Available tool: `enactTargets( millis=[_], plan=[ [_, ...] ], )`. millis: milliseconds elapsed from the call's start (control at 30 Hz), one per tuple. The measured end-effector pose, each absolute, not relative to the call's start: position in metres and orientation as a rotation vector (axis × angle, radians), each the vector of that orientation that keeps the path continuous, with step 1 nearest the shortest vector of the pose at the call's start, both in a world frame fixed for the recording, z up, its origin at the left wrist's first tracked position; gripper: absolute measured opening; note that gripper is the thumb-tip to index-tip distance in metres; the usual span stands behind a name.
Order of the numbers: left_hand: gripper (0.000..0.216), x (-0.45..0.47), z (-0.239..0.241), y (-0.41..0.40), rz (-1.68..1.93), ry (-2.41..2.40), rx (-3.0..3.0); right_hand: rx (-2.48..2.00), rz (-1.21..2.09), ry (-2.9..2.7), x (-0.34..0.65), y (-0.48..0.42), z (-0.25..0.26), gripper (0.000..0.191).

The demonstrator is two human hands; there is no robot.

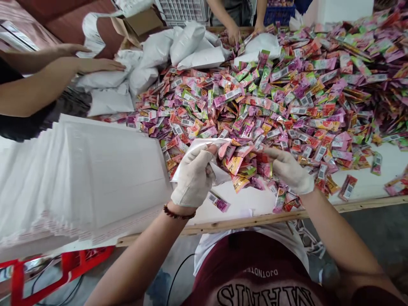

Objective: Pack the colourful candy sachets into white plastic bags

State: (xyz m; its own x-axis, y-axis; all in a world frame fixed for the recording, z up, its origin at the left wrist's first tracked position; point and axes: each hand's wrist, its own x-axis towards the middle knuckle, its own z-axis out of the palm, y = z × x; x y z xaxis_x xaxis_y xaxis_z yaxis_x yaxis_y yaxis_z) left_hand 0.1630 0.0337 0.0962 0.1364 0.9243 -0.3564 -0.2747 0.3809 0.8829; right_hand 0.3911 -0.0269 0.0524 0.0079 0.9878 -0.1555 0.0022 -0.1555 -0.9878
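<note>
My left hand point(193, 176), in a white glove, is closed on the rim of a white bag point(219, 174) and holds it open near the table's front edge. My right hand point(288, 169), also gloved, is closed on a bunch of small colourful sachets point(247, 160) at the bag's mouth. A huge heap of the same pink, green, orange and purple sachets point(287, 97) covers the table beyond my hands. One loose sachet point(218, 201) lies just below my left hand.
A fanned stack of flat white bags point(86, 178) lies at the left. Filled white bags point(188, 44) pile at the back. Another person's arms point(47, 72) rest on bags at far left; a third person's hands point(236, 32) work at the back. A red frame point(47, 272) stands below.
</note>
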Motion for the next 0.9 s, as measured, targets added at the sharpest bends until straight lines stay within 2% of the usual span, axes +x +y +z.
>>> enactTargets(
  millis=[100, 233, 400, 700, 767, 900],
  plan=[
    [0.022, 0.169, 0.101, 0.036, 1.005, 1.056, 0.845, -1.322, 1.458, -1.203, 0.382, -0.013, 0.063, 0.022],
    [0.021, 0.163, 0.119, 0.045, 0.973, 1.049, 1.141, -1.433, 1.195, -1.37, 0.383, 0.006, 0.108, 0.016],
    [0.016, 0.155, 0.151, 0.063, 0.933, 1.079, 1.357, -1.395, 1.112, -1.487, 0.395, 0.025, 0.151, 0.03],
    [0.013, 0.156, 0.161, 0.083, 0.771, 1.13, 1.613, -1.359, 1.096, -1.471, 0.393, 0.021, 0.18, 0.04],
    [0.01, 0.149, 0.173, 0.084, 0.77, 1.147, 1.717, -1.318, 1.078, -1.469, 0.391, 0.016, 0.188, 0.037],
    [0.021, 0.138, 0.207, 0.084, 0.795, 1.292, 2.103, -1.193, 1.191, -1.422, 0.384, 0.002, 0.182, 0.036]
  ],
)
